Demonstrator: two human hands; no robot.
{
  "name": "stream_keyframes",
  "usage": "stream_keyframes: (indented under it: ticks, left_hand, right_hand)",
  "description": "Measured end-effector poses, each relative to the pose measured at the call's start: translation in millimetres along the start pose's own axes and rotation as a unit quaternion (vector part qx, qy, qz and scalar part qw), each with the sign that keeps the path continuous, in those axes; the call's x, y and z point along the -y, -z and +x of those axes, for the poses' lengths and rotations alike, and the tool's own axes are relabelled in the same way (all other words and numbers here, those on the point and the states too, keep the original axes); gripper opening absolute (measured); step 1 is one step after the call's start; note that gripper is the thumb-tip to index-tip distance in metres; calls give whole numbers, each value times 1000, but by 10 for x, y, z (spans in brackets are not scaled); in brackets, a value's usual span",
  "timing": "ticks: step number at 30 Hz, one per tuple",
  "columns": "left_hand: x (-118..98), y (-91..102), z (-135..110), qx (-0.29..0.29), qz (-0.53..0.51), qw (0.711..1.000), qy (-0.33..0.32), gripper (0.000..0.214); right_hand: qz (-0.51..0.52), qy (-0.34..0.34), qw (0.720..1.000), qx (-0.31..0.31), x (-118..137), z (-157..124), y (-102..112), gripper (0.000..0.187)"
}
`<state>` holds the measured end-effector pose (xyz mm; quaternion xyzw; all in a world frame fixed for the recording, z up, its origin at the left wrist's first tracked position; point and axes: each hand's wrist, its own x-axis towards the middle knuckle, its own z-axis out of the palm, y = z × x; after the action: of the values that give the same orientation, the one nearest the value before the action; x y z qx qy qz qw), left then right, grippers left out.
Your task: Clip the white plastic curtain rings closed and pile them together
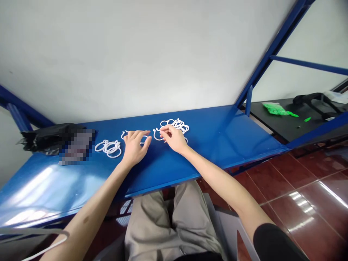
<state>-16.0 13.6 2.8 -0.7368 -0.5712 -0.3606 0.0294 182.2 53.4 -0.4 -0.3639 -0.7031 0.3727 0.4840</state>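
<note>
My left hand (135, 146) lies on the blue tabletop (217, 141) with its fingers stretched over a white plastic ring (124, 135). My right hand (174, 137) pinches a white ring (157, 135) at the near edge of a pile of white rings (178, 125). A smaller cluster of white rings (109, 148) lies left of my left hand.
A black bag (46, 136) sits at the table's far left by the white wall. A blue frame post (268, 58) rises at the right. Beyond it a black table (288, 125) holds green pieces (277, 109) and a black bag (315, 99). Red tiled floor lies right.
</note>
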Motion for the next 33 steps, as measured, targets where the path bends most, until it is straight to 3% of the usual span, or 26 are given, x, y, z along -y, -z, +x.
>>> stream_keyframes:
  ticks: [5, 10, 16, 22, 24, 28, 33]
  left_hand:
    - [-114, -156, 284, 47, -173, 981, 80, 32]
    - [-91, -173, 169, 30, -212, 973, 82, 29]
    - [-103, -38, 94, 36, -163, 986, 32, 23]
    - [104, 14, 228, 45, -60, 996, -47, 26]
    - [233, 13, 225, 41, -3, 998, -48, 27]
    - [428, -43, 166, 73, 107, 991, -19, 28]
    - [503, -108, 155, 98, 101, 990, -2, 16]
  right_hand:
    - [29, -20, 999, 1, -55, -25, -40, 15]
    - [6, -15, 999, 30, -3, -99, -19, 16]
    - [-78, 43, 995, 54, 95, -142, -12, 21]
    - [-210, 85, 973, -33, 69, 29, 176, 14]
    - [-250, 71, 964, -57, -3, 77, 310, 15]
    - [-313, 37, 948, -39, -156, 116, 538, 17]
    - [-329, 46, 943, -1, -134, 94, 575, 15]
